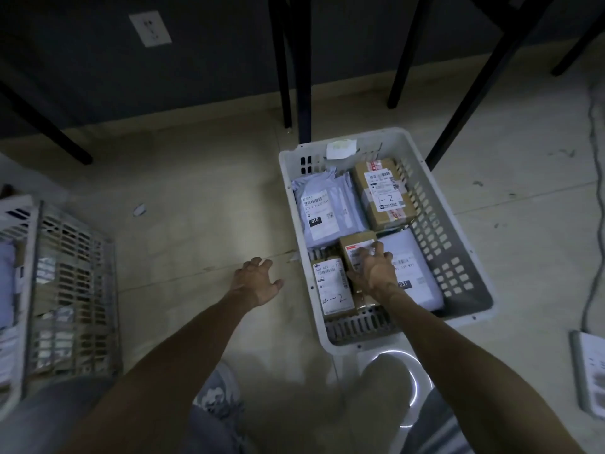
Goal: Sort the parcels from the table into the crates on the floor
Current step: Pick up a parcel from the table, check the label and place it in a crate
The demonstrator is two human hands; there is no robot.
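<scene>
Parcels fill the white crate (386,335) on the floor; a small brown box (355,249) sits near its middle, the right hand (373,270) curled over it, fingertips gripping its far edge. Just left of the crate, the left hand (257,280) hovers with fingers spread, holding nothing. A second crate (68,290) stands well left.

white slotted crate (465,257), brown box (383,194)
</scene>
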